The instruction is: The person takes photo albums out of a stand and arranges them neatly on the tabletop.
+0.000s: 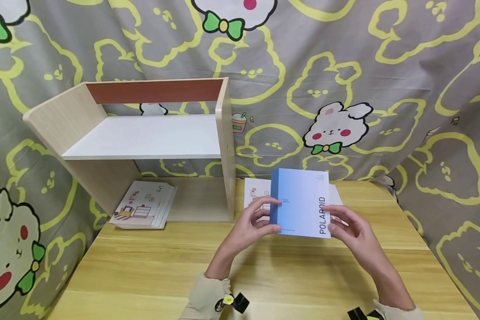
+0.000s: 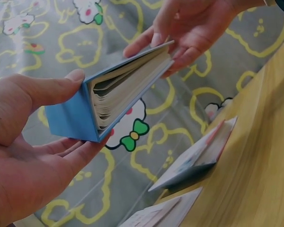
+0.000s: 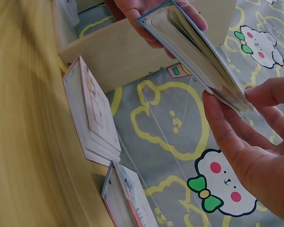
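Observation:
A thick photo album point(image 1: 302, 200) with a blue spine and a pale blue cover marked POLAROID is held above the table, its cover toward the head camera. My left hand point(image 1: 248, 226) grips its spine side, thumb and fingers on opposite covers. On the opposite edge, my right hand point(image 1: 354, 231) pinches the album between thumb and fingers. Both wrist views show the page edges: the album point(image 2: 128, 85) bulges slightly between its covers, and the leaves of the album point(image 3: 189, 52) are a little spread. In the head view it partly hides the white printed booklets point(image 1: 256, 189) behind it.
At the left stands a wooden desk shelf point(image 1: 226, 155) with a white middle board point(image 1: 152, 135). A stack of white illustrated booklets point(image 1: 144, 204) lies at the left of its lower level. A patterned curtain point(image 1: 404, 80) hangs behind the wood-grain table point(image 1: 152, 271).

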{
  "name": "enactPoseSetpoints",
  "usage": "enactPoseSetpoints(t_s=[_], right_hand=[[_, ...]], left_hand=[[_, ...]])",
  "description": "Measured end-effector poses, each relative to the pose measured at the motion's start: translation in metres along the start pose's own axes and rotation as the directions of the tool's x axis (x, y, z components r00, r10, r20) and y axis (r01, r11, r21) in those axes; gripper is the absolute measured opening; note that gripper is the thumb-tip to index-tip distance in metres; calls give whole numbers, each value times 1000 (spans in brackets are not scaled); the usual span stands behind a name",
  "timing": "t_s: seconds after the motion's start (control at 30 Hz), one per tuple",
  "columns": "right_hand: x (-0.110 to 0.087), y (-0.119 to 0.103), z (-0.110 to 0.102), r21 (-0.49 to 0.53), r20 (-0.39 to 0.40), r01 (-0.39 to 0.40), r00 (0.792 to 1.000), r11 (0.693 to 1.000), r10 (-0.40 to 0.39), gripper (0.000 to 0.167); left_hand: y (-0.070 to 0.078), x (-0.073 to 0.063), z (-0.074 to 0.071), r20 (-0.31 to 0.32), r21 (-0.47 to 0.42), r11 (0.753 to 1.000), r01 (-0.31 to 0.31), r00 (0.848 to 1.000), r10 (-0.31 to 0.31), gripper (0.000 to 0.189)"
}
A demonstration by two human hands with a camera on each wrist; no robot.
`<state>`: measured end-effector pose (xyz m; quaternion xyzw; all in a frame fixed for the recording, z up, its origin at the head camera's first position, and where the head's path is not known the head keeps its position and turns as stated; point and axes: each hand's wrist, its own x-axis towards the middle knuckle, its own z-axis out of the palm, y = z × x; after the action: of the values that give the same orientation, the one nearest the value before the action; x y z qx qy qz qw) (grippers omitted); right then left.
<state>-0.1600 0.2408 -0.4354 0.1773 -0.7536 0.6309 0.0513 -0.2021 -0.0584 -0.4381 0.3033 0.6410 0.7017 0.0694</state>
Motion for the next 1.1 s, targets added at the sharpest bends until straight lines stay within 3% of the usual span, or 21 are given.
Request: enactPoseSetpoints(t_s=[0.47,1.1], right_hand=[[-6,5,-5,-23,-23,-36,999,999,35,34],[-14,14,-11,40,-28,-42,999,998,43,34]], left_hand=[[-8,0,4,13,-1,1000,-2,1000,2,52],[-22,3,18,10,-22,1000,10,1000,-10,50]])
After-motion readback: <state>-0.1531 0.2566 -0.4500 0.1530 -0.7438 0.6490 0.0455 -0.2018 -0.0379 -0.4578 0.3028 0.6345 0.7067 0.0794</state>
